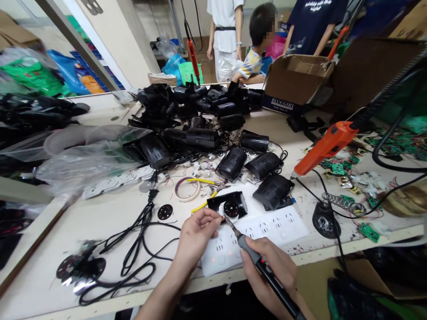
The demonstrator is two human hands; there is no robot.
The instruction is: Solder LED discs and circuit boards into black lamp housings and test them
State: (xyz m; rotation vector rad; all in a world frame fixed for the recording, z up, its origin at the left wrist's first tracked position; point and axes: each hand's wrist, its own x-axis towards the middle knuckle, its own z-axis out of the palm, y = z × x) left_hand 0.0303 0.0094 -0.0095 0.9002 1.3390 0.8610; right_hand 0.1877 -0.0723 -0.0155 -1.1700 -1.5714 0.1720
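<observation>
My right hand (271,266) grips a soldering iron (258,258) with a grey and black handle. Its tip points up and left, close to the fingertips of my left hand (196,231). My left thumb and finger are pinched together beside a black housing (242,200); what they hold is too small to make out. A round dark circuit board (231,207) sits on a white part in this housing. Below both hands lies a white power strip (280,231) with several sockets and small red lights.
Several black housings (231,163) are piled behind. A tape roll (187,190) and yellow-handled pliers (202,181) lie at centre. Black cables (133,249) spread left. An orange electric screwdriver (323,149) hangs right, near a coil-spring holder (343,204). People (225,35) are across the table.
</observation>
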